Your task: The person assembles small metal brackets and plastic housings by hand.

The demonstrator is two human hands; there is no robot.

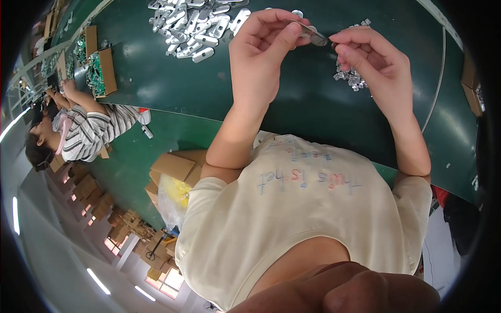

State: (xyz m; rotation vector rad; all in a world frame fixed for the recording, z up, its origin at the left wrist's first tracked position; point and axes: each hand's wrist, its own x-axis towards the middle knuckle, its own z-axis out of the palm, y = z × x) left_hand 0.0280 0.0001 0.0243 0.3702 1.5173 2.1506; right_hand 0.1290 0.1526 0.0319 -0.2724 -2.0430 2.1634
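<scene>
Over the dark green tabletop, my left hand [263, 55] pinches a small oblong silver metal plate [314, 36] between thumb and fingers, its far end pointing right. My right hand [378, 62] is close to that end, thumb and forefinger pressed together on something small and dark that I cannot make out. Beneath the right hand lies a small heap of clear, shiny little pieces [350, 79], partly hidden by the fingers. Left of my left hand spreads a pile of similar silver metal plates [194, 27].
On the left of the table [156, 86] stand open cardboard boxes [107, 72] with green and clear parts. A co-worker in a striped shirt [99, 130] sits beyond them. A carton with a plastic bag [175, 195] stands below the table edge. Another box [471, 89] is far right.
</scene>
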